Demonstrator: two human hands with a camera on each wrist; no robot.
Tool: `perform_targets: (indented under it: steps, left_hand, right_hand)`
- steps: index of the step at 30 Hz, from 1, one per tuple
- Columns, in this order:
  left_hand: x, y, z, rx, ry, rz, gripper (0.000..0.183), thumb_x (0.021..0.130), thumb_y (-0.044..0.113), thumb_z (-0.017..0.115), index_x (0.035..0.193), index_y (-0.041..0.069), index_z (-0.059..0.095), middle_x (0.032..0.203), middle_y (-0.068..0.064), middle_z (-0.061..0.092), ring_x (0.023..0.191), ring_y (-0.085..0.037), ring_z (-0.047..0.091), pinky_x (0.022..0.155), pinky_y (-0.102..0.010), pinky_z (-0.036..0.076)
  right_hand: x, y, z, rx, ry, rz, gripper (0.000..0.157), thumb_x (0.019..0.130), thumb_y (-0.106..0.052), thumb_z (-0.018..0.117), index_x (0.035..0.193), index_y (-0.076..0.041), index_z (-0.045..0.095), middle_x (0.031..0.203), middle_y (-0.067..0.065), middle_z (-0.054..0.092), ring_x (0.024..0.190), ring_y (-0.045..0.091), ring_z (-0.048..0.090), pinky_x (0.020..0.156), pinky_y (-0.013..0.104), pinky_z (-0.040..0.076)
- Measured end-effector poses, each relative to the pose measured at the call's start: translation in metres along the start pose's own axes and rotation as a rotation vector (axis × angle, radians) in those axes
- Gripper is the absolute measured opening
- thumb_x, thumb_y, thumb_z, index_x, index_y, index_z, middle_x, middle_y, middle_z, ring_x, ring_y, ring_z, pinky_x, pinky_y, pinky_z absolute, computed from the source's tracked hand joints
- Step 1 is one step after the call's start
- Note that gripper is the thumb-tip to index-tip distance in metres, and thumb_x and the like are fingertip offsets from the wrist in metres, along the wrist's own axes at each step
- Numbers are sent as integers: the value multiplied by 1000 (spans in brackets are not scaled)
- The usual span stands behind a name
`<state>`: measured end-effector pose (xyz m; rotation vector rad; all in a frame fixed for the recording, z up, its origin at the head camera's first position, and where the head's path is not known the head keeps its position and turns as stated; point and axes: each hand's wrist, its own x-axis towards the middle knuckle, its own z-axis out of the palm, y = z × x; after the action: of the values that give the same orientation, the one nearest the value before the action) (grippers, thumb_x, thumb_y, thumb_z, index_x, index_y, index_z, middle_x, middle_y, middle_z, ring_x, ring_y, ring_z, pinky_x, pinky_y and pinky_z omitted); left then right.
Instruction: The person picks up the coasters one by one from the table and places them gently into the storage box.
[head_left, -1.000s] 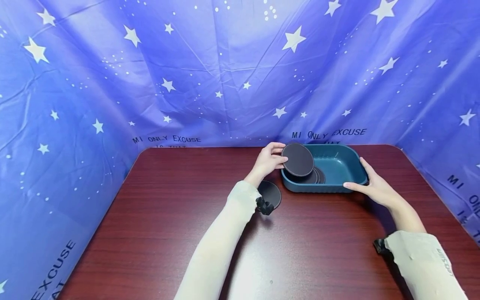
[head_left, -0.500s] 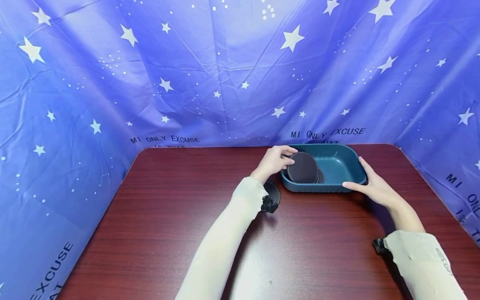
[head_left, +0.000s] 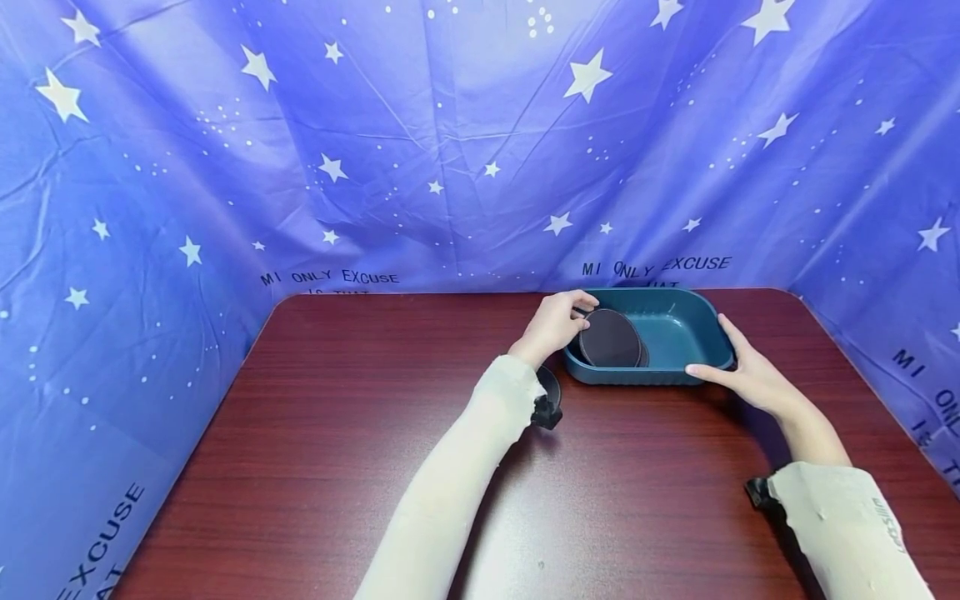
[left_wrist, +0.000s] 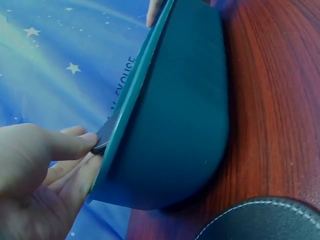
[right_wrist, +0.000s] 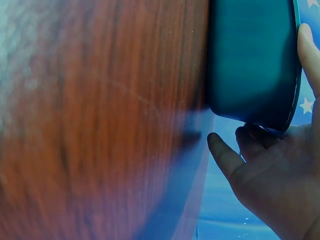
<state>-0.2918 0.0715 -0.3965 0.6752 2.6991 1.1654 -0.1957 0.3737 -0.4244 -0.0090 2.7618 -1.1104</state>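
Note:
My left hand (head_left: 552, 327) is at the left end of a teal rectangular plastic basin (head_left: 637, 377). Between thumb and fingers it pinches the edge of a round, dark leather-look coaster (head_left: 611, 340), which tilts inside the basin. At least one more dark coaster (head_left: 643, 354) shows beneath it, mostly covered. Another coaster (left_wrist: 265, 222), edged with white stitching, lies on the table under my left wrist. My right hand (head_left: 753, 372) grips the basin's right end, thumb on the front rim and other fingers along the outer side.
The basin stands near the back edge of a reddish-brown wooden table (head_left: 360, 400). A blue star-patterned cloth (head_left: 450, 125) hangs behind and at both sides. A black strap mount (head_left: 547, 412) sits at the left wrist, over the loose coaster.
My left hand has lowered the coaster rightward and down, from above the basin's left rim into the basin. The right hand keeps its place on the basin.

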Motion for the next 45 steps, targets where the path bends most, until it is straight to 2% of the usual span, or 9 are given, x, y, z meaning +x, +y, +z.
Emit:
perform_targets:
  steps: [3,10,19,26,36,39,45]
  left_hand:
    - [0,2,4,14,27,-17,31,95,9,65,125,18,66,125,3,70,109,-12,68,88,-17,56]
    - [1,6,10,81,43,-32,28,96,8,64,122,19,67,122,5,70,108,-9,67,91,-18,56]
    - [4,1,13,78,67,-28,28,96,8,64,122,19,67,121,6,71,112,-8,66,95,-17,53]
    - [3,0,13,24,58,-44,28,97,6,63,122,18,67,121,5,72,111,-8,67,94,-17,54]
    - [2,6,11,136,13,-74,29,99,9,60,125,21,66,125,10,70,116,-6,65,99,-19,53]
    - [2,6,11,94,14,-82,29,99,9,60,126,20,65,125,8,70,115,-6,65,97,-18,53]
    - [3,1,11,-73,39,-58,30,97,3,61,125,13,65,121,1,72,113,-12,67,93,-16,54]
  right_hand:
    - [0,0,0,9,3,-3,108,94,-44,64,157,-15,-19,164,29,-11,146,59,3,109,80,16]
    - [0,1,1,27,1,-6,109,94,-43,65,158,-14,-18,164,27,-12,146,59,2,109,81,15]
    - [1,1,1,38,6,-18,109,94,-42,66,158,-15,-19,165,25,-13,148,57,0,110,80,13]
    - [0,1,2,44,6,-18,109,93,-42,66,158,-15,-18,165,24,-14,148,56,-2,111,80,12]
    - [-1,0,2,48,4,-14,109,93,-42,66,158,-15,-18,165,25,-13,148,57,0,110,80,13]
    - [0,1,2,48,3,-16,109,94,-42,66,158,-15,-18,165,25,-13,148,57,-1,110,80,13]
    - [0,1,1,45,4,-16,109,94,-42,66,158,-15,-18,165,25,-13,148,57,-1,110,80,12]
